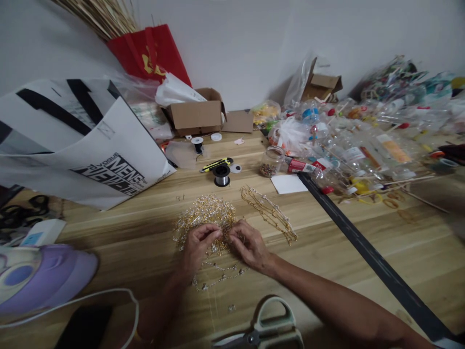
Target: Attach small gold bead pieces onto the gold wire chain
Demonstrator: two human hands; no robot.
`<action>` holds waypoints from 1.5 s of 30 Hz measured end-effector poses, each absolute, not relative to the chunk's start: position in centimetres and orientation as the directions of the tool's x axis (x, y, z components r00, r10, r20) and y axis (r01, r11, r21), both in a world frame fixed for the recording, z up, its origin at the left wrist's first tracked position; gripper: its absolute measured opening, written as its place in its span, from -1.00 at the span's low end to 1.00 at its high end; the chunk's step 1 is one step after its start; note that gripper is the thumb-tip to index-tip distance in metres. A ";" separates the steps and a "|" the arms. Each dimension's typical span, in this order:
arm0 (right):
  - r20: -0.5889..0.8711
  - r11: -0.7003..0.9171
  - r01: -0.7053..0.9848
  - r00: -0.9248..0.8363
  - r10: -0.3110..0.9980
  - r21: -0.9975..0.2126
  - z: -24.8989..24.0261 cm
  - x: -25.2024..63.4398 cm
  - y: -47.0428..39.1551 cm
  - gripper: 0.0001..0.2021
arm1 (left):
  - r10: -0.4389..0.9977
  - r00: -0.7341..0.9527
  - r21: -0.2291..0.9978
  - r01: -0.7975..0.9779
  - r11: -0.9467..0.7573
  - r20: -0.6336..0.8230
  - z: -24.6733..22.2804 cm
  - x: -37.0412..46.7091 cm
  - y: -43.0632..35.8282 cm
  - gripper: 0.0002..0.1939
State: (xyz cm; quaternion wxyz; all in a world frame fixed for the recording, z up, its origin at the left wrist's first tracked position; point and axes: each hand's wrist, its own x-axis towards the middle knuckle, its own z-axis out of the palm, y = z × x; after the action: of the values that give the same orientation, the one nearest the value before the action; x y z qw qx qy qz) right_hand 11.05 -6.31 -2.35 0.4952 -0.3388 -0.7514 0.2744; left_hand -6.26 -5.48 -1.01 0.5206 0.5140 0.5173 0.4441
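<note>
On the wooden table lies a pile of gold and silver beaded chains [205, 211]. My left hand [200, 242] is at the pile's front edge, thumb and fingertips pinched together. Close by on its right, my right hand [250, 244] is also pinched, its fingertips pointing toward the left ones. What sits between the fingertips is too small to make out. A silver chain with dark beads [221, 278] curves over the table just in front of both hands. Several gold and silver chains [272, 215] lie stretched out to the right of the pile.
Scissors [274, 322] lie at the front edge. Behind the pile are a wire spool [221, 175], a yellow cutter [214, 165] and a bead jar [271, 162]. A black strip [359, 242] crosses the right side, near many plastic bottles [356, 155]. A white bag [109, 140] stands left.
</note>
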 end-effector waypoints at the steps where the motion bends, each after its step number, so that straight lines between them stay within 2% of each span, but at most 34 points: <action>1: 0.561 0.622 0.236 -0.278 0.779 -0.747 -2.4 11.1 -6.3 -0.89 | 0.994 0.077 0.994 0.071 0.078 -0.083 -1.0 -6.3 -5.5 -0.89; 13: 0.555 0.616 0.228 -0.278 0.784 -0.754 -2.5 11.1 -6.3 -0.89 | 0.994 0.100 0.996 0.078 0.040 -0.048 -0.7 -6.0 -5.6 -0.92; 24: 0.558 0.620 0.223 -0.287 0.779 -0.752 -2.9 11.1 -6.2 -0.90 | 0.999 0.018 0.997 0.071 -0.043 0.042 -0.6 -5.5 -6.2 -0.87; 30: 0.560 0.624 0.228 -0.287 0.777 -0.748 -2.9 11.1 -6.2 -0.89 | 1.000 0.001 0.998 0.060 -0.006 0.006 -0.5 -5.6 -6.2 -0.86; 45: 0.561 0.627 0.246 -0.290 0.776 -0.740 -2.8 11.0 -6.2 -0.89 | 0.999 0.044 0.996 0.082 -0.025 0.022 -0.5 -5.8 -6.0 -0.88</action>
State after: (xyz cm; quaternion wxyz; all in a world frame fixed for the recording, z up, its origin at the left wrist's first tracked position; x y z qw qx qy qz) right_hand 11.05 -6.17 -2.81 0.4910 -0.3377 -0.7564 0.2697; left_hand -5.77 -6.01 -0.53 0.4834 0.5368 0.5036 0.4739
